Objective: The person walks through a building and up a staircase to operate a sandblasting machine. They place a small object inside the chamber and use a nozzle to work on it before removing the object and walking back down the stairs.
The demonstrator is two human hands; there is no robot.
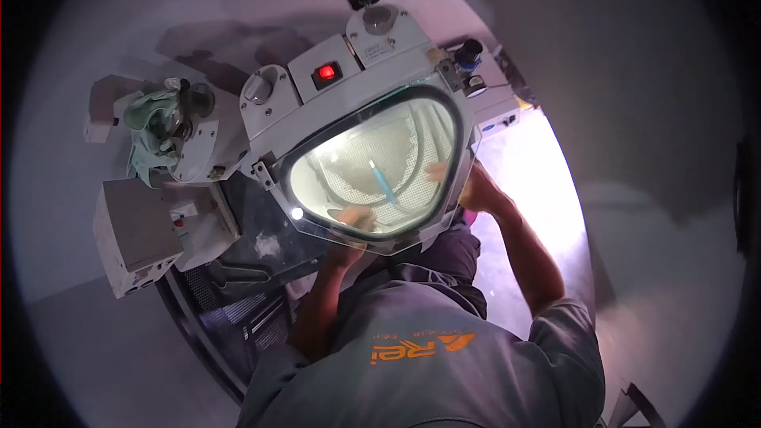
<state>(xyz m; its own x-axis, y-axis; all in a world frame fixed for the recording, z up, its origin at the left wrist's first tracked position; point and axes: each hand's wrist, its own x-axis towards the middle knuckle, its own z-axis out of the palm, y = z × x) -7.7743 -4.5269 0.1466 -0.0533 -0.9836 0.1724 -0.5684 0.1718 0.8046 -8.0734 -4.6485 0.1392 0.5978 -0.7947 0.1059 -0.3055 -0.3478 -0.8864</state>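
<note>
Item, far left: a grey control box (135, 234) at the left edge of the machine, with a pale green cloth (154, 135) draped over a fitting just above it.

Item, centre: a grey-white cabinet (273, 123) with a curved clear viewing window (444, 111), lit from inside. On its top panel sat a round knob (265, 83), a glowing red switch (326, 73) and a second knob (379, 17) near the upper edge.

Item, inside the window: a pale perforated floor (349, 170), and on it, near the middle, a slim blue rod-like piece (382, 182) lying tilted, its upper end toward the top of the window.

Item, left hand (355, 220): inside the chamber at the window's lower edge, seen through the glass, just beside the blue piece's lower end; contact could not be told, nor whether the grip was spread or pressed together.

Item, right hand (440, 170): at the window's right edge, partly behind the frame, apart from the blue piece; grip not legible.

Item, foreground: a grey shirt (444, 372) with an orange logo, both forearms reaching into the cabinet.
</note>
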